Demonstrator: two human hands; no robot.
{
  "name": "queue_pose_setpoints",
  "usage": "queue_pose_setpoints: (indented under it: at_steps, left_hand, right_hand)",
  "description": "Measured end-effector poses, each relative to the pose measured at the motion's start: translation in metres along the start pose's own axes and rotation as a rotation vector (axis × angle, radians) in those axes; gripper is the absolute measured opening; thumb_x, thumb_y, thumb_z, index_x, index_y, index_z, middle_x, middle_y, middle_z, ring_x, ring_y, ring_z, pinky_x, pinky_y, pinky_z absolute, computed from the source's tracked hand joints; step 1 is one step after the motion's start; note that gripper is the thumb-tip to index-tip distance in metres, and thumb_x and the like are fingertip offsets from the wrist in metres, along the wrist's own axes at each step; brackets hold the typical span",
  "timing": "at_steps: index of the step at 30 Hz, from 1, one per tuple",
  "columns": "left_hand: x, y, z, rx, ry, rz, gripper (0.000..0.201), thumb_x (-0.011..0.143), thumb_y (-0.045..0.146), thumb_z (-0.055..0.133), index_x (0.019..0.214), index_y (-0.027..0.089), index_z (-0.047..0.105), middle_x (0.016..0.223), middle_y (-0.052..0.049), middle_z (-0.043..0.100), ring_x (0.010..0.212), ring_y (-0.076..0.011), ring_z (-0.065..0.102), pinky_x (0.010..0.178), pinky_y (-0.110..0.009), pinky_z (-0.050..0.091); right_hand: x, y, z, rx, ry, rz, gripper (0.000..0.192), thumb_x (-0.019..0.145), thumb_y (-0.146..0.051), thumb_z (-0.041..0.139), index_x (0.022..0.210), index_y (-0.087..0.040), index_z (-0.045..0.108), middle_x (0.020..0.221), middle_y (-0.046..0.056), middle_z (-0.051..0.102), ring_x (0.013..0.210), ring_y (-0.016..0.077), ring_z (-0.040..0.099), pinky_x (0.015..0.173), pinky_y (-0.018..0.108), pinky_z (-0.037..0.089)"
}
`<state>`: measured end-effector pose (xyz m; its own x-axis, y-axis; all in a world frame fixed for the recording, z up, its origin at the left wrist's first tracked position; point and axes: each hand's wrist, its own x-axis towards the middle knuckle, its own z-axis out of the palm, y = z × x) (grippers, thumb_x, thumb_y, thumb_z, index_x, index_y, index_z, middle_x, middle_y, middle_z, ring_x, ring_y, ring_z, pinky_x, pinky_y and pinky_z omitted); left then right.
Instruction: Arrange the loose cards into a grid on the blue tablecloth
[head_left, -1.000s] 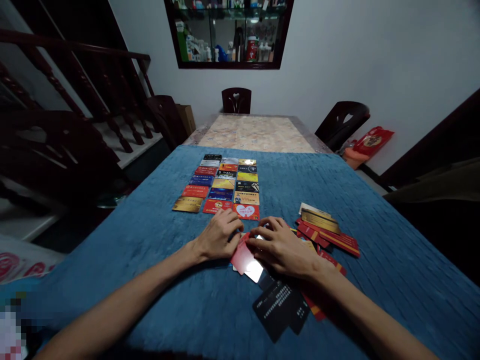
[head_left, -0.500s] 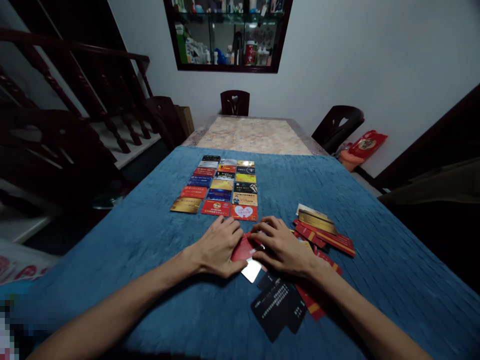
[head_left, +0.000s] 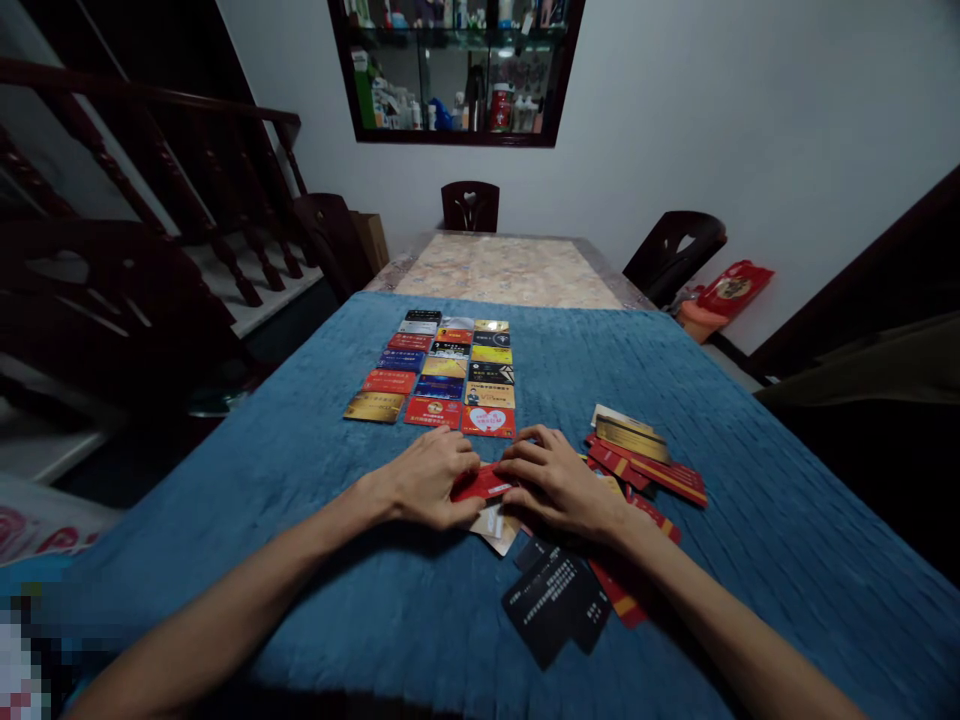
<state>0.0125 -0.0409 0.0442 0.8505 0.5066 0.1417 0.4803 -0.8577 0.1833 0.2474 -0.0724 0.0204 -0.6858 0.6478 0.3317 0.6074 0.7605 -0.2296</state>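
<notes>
While both hands, left hand [head_left: 427,482] and right hand [head_left: 553,487], pinch the red card [head_left: 484,485], a careless slide could scatter the neat card grid [head_left: 442,375] nearby.

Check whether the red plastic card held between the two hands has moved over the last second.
Yes. The red plastic card was tilted up above the pale card; now it lies flatter, nearer the grid of laid-out cards.

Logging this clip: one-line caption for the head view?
Left hand and right hand grip a flat red plastic card on a blue quilted cloth.
</notes>
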Motion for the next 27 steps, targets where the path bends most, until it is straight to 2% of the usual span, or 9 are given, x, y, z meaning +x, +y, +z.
queue_pose_setpoints:
  at_steps: [5, 8, 12, 18, 27]
  left_hand:
    - [0.001, -0.007, -0.01, -0.132, 0.0, 0.016, 0.026, 0.085, 0.032, 0.058, 0.066, 0.014, 0.063, 0.066, -0.003, 0.059, 0.061, -0.0133, 0.05, 0.061, -0.027, 0.036]
    - [0.001, -0.011, -0.013, -0.249, -0.018, 0.01, 0.022, 0.086, 0.026, 0.056, 0.072, 0.014, 0.067, 0.068, -0.003, 0.062, 0.062, -0.0128, 0.053, 0.06, -0.025, 0.037]
    - [0.0, -0.019, -0.013, -0.389, -0.011, 0.0, 0.025, 0.09, 0.024, 0.051, 0.08, 0.013, 0.07, 0.074, -0.005, 0.068, 0.067, -0.0125, 0.058, 0.064, -0.023, 0.04]
    - [0.0, -0.029, -0.014, -0.409, 0.012, -0.023, 0.03, 0.095, 0.024, 0.048, 0.079, 0.012, 0.07, 0.074, -0.004, 0.068, 0.068, -0.0118, 0.057, 0.066, -0.022, 0.04]
    - [-0.002, -0.037, -0.013, -0.412, -0.024, -0.053, 0.021, 0.09, 0.014, 0.051, 0.097, 0.013, 0.072, 0.085, -0.004, 0.072, 0.076, -0.0131, 0.06, 0.074, -0.024, 0.044]
  right_hand:
    - [0.0, 0.001, 0.004, 0.019, 0.091, -0.038, 0.022, 0.098, -0.03, 0.053, 0.112, -0.02, 0.068, 0.104, 0.009, 0.071, 0.104, 0.0242, 0.052, 0.088, 0.042, 0.042]
    - [0.001, 0.002, 0.008, 0.024, 0.15, -0.043, 0.02, 0.097, -0.021, 0.053, 0.11, -0.02, 0.068, 0.099, 0.008, 0.072, 0.1, 0.0227, 0.055, 0.086, 0.041, 0.043]
    - [0.001, 0.004, 0.011, 0.051, 0.205, -0.002, 0.019, 0.097, -0.019, 0.052, 0.105, -0.019, 0.069, 0.092, 0.008, 0.072, 0.096, 0.0231, 0.056, 0.082, 0.039, 0.044]
    - [0.002, 0.005, 0.015, 0.056, 0.261, 0.052, 0.022, 0.097, -0.019, 0.051, 0.112, -0.021, 0.067, 0.094, 0.008, 0.072, 0.095, 0.0239, 0.056, 0.078, 0.039, 0.046]
    - [0.002, 0.006, 0.019, -0.01, 0.34, 0.081, 0.028, 0.097, -0.017, 0.048, 0.12, -0.017, 0.065, 0.094, 0.011, 0.071, 0.088, 0.0227, 0.056, 0.074, 0.037, 0.048]
